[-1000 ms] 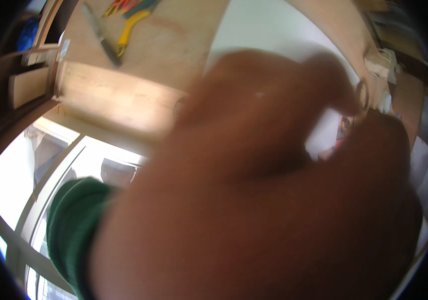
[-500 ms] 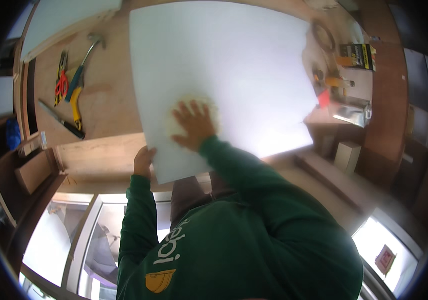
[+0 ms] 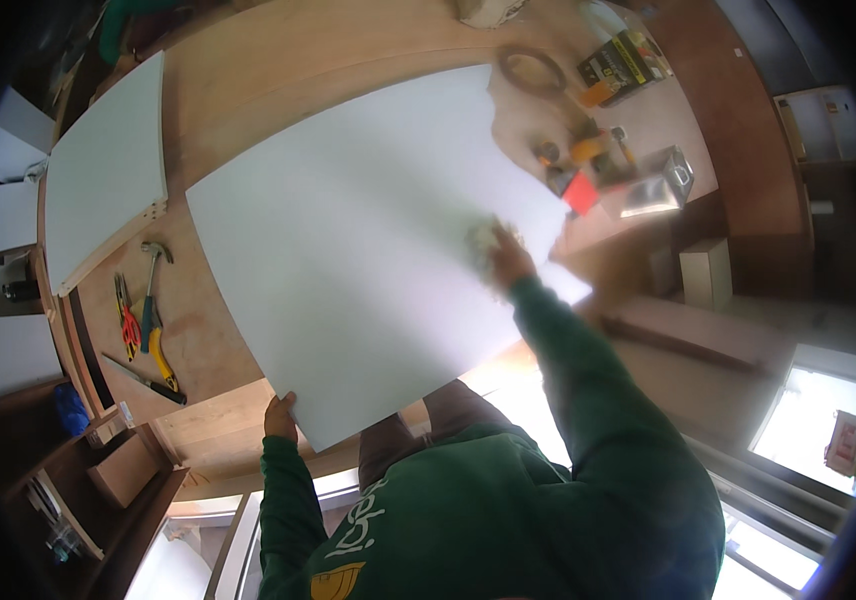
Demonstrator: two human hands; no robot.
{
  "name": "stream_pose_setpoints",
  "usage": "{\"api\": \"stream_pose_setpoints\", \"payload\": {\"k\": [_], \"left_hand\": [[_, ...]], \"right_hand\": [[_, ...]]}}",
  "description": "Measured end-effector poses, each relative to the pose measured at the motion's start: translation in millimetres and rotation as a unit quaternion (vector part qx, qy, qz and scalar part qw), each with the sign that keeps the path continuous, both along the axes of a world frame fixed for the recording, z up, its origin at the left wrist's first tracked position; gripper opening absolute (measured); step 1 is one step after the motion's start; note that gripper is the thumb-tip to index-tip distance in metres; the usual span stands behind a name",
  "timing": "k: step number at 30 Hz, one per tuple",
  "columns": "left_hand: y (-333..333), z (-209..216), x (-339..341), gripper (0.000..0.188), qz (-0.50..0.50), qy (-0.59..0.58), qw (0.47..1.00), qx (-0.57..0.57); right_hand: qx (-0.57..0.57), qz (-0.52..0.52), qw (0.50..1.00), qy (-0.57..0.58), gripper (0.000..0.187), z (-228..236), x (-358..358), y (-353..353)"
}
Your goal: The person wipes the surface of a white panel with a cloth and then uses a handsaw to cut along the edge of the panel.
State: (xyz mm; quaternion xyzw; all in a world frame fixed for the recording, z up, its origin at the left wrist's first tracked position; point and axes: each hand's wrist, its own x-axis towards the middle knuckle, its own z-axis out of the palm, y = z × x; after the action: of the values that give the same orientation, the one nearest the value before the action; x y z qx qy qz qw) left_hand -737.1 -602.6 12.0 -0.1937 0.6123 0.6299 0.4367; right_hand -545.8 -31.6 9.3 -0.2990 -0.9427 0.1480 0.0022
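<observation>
A large white board [image 3: 348, 250] lies across the wooden workbench, its right edge looking ragged. My left hand [image 3: 281, 416] grips its near left corner, fingers closed over the edge. Toward the board's right side, my right hand [image 3: 511, 258] presses on a pale wad of cloth [image 3: 483, 245] against the white surface. The cloth is blurred and partly covered by the fingers, so its exact kind is hard to make out.
Left of the board lie a hammer [image 3: 151, 295], red-handled snips [image 3: 130, 330], a yellow-handled tool [image 3: 162, 362] and a long thin tool [image 3: 143, 378]. To the right are a tape roll [image 3: 533, 72], a metal can [image 3: 660, 185] and a dark box [image 3: 616, 68]. Another person's green sleeve [image 3: 116, 30] shows far left.
My right hand and the cloth have slid rightward across the board. The view has turned and shifted, bringing another white panel and another person's arm into sight. My left hand stays at the corner.
</observation>
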Motion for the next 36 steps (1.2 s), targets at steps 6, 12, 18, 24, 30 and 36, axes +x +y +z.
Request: {"api": "stream_pose_setpoints", "payload": {"k": [6,12,18,24,30,36], "left_hand": [[-22,8,-21,0.052,0.07,-0.029,0.997,0.022],[-34,14,-43,0.055,0.024,0.003,0.999,-0.048],[-52,32,-52,0.062,-0.015,0.042,0.961,-0.272],[-117,29,28,0.059,-0.038,0.194,0.944,-0.265],[-174,103,214,0.06,-0.57,0.101,0.669,-0.466],[-182,102,286,0.047,-0.474,-0.001,0.754,-0.454]], "right_hand": [[-0.234,-0.167,0.948,0.137,0.045,52,42,43],[-0.121,-0.131,0.971,0.157,0.044,109,18,96],[0.059,0.019,0.979,0.193,0.039,87,-93,204],[0.348,0.004,0.937,0.015,0.053,93,-183,321],[0.006,0.081,0.988,0.133,0.041,70,-183,146],[-0.219,0.287,0.93,0.071,0.011,73,-76,-44]]}}
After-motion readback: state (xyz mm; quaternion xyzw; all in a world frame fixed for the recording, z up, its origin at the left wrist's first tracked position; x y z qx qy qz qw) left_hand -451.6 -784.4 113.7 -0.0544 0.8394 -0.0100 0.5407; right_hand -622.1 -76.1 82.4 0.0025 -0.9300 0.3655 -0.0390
